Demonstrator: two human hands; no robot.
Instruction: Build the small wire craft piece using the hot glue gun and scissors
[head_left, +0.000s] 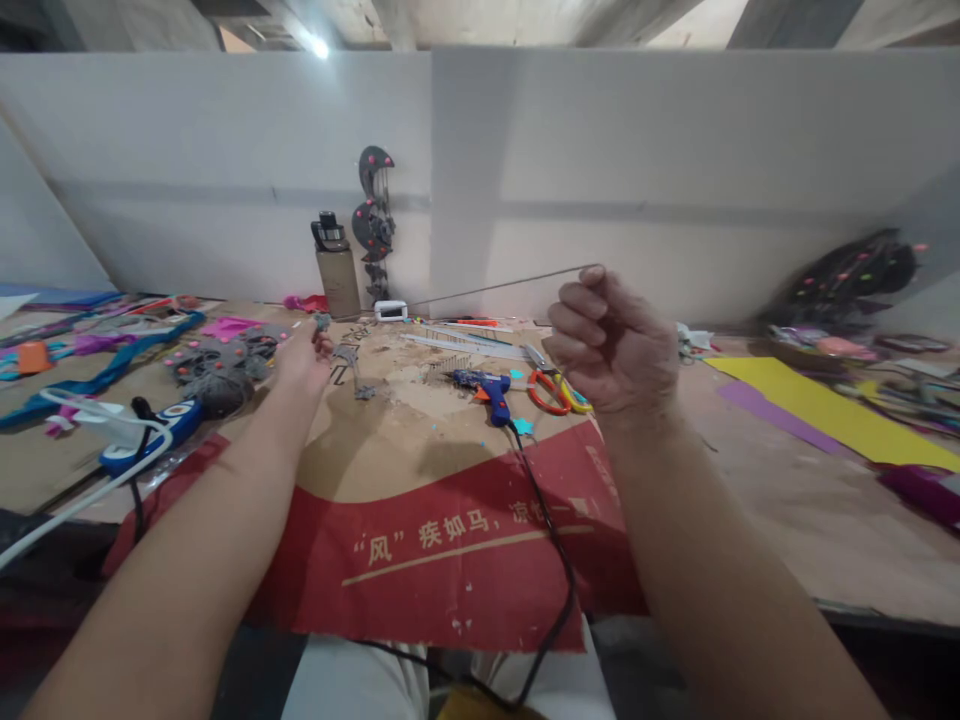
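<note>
Two hands of mine are at work, well apart above the table. My right hand (604, 335), raised higher, has thumb and forefinger pinched on the end of a dark thread (499, 286). From that pinch the thread slopes down to the left, drawn straight, toward a white frame-shaped thing (390, 311) near the back of the table; I cannot tell where its far end is fastened. My left hand (304, 355) is lower, its fingers curled around a small grey piece (322, 321) that shows at their tips, with more grey shapes (365, 392) just beside it.

Beneath me lies a sheet of cardboard (450, 590), brown with a red printed front. On it, between my hands, sit a blue glue gun (489, 388) and, nearer my right, scissors (549, 391). A power strip (154, 437) and grey yarn (225, 390) lie to the left, a yellow sheet (825, 405) to the right. A bottle (340, 275) and a crescent ornament (373, 225) stand before a pale wall panel (637, 130); a bright lamp (320, 47) shines above.
</note>
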